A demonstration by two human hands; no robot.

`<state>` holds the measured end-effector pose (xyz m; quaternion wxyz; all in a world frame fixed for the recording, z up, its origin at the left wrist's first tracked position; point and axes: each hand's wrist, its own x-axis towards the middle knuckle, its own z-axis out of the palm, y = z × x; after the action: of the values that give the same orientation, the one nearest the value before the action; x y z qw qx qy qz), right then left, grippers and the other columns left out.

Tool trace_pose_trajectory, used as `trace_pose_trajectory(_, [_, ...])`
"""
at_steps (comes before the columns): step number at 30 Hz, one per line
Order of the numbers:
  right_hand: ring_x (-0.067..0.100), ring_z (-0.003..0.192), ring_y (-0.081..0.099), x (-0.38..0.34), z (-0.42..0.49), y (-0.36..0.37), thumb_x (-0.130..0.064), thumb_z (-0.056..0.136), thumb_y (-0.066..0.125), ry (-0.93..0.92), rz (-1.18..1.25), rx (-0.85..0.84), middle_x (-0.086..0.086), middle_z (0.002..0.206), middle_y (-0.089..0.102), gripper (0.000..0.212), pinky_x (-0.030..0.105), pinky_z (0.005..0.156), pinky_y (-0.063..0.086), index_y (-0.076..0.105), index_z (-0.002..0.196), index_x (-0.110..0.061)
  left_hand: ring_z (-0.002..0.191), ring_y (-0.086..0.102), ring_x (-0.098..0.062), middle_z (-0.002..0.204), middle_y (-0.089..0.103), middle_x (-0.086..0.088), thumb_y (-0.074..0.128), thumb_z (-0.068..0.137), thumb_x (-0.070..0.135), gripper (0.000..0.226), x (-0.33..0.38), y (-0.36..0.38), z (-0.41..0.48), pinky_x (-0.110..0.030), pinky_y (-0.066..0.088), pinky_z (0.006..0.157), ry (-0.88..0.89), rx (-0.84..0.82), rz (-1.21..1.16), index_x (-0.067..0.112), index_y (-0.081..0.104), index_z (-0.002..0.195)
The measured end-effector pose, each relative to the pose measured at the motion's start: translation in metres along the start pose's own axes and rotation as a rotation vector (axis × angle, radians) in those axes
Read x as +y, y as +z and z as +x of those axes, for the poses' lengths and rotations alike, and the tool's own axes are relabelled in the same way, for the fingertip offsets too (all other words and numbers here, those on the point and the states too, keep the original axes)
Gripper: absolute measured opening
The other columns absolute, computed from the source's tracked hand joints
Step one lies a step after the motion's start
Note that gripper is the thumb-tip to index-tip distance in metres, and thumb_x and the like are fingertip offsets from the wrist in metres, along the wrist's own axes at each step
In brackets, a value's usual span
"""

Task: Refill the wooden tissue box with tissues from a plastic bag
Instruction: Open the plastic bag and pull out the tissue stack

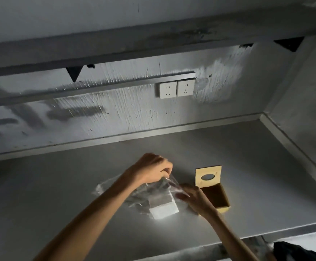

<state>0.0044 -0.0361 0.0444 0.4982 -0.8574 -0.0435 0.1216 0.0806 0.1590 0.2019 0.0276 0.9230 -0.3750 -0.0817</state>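
- Tissues [164,209], a white rectangular stack, were seen lying on the grey countertop [59,194], half inside the crumpled clear plastic bag [146,193] with the near end already bare; the bag was probably being opened wide so the stack could be drawn out whole.
- The open light-wood tissue box [217,198] was stood just right of the bag, its cavity empty and dark, presumably kept close so the transfer would be short.
- The flat wooden lid with the oval slot [208,176] was set at the box's far end, seemingly propped upright (whether hinged or merely leaning could not be told).
- The left hand [153,169] was raised above the bag, wrist bent down, fingertips pinched shut on an upper edge of the film and pulling it taut.
- The right hand [193,197] was held lower, between bag and box, fingers extended toward the bag; being blurred, its grip on the plastic could not be judged.
- Both forearms were reached in from the near edge.
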Motion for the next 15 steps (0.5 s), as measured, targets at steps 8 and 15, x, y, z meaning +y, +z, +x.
trace_pose_trajectory(8, [0.009,0.098,0.07,0.04,-0.017,0.005,-0.031,0.087,0.069,0.105,-0.359,0.007,-0.007,0.113,0.073,0.028,0.031,0.082,0.058,0.069,0.115,-0.03,0.078,0.057,-0.002,0.087,0.064,0.015,0.064,0.084,0.029,0.002,-0.014,-0.042,-0.041,-0.032,0.049,0.076,-0.064,-0.121,-0.124,0.027,0.062,0.084])
trace_pose_trajectory(15, [0.006,0.091,0.071,0.032,-0.017,0.022,-0.031,0.09,0.064,0.073,-0.287,0.193,-0.01,0.107,0.074,0.023,0.015,0.072,0.052,0.071,0.111,-0.025,0.079,0.059,-0.003,0.085,0.063,0.015,0.065,0.084,0.028,0.004,-0.014,-0.061,-0.054,-0.034,0.05,0.077,-0.116,-0.072,-0.167,0.029,0.062,0.081])
